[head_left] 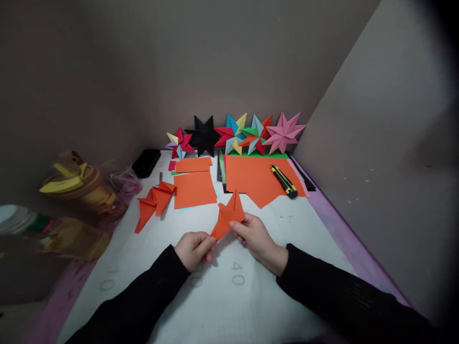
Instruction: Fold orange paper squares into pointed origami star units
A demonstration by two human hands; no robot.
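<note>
Folded orange paper (225,217), sharp-pointed, tilted, apparently held aloft

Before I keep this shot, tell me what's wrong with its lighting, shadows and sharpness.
Head view: dim overall, with black swallowing the upper right corner; head view, far left: the jar looks smeared; head view, middle: the folded paper is clearer, held by the left hand and right hand, with soft shadow on the white mat below.

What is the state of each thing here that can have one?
Folded orange paper: creased, held in both hands
Left hand: pinching its lower end
Right hand: pinching its right side
Other orange pieces: folded, set down
Orange sheets: flat
Cutter knife: lying down, blade position unclear
Paper stars: folded, propped upright
Jar: lid on
</note>
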